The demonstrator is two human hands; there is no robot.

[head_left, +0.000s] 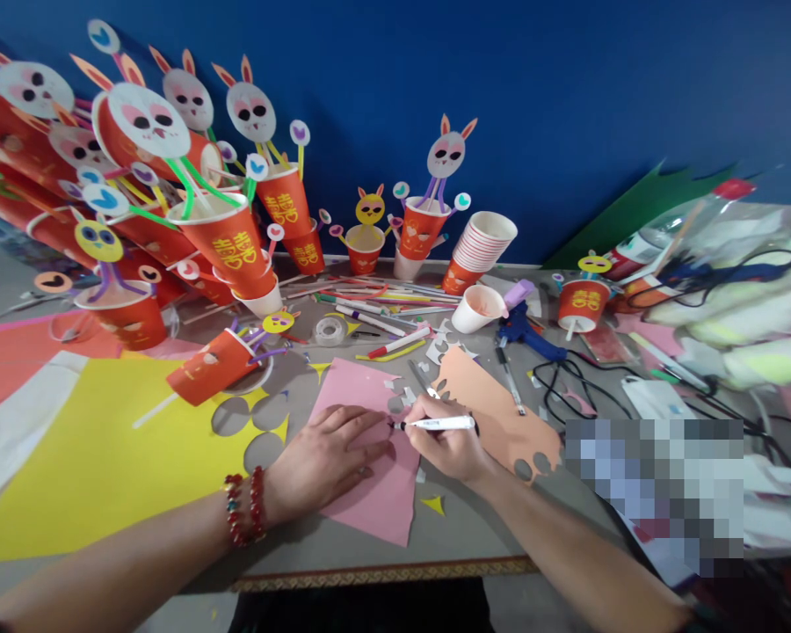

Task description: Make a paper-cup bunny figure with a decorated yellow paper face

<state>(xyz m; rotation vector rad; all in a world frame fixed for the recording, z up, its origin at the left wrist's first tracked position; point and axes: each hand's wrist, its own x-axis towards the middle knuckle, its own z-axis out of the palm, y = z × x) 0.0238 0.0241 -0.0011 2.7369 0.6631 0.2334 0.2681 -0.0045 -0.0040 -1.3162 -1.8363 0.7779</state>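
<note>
My left hand (330, 457) lies flat on a sheet of pink paper (375, 519), fingers stretched out toward the right. In my right hand (452, 448) is a white marker pen (443, 424), gripped close to its tip. The dark tip meets the pink paper near its right edge, just beyond my left fingertips. Under and beside my right hand is a peach paper sheet (481, 387) with round holes cut in it. A yellow sheet (132, 448), also with round cut-outs, spreads to the left of my left hand.
Red paper cups (221, 233) with paper rabbit faces crowd the left and back. A cup stack (481, 246), a small white cup (480, 308), a blue glue gun (531, 334) with cords and a tape roll (330, 330) stand beyond the sheets. A toppled cup (211, 367) rests on the yellow paper.
</note>
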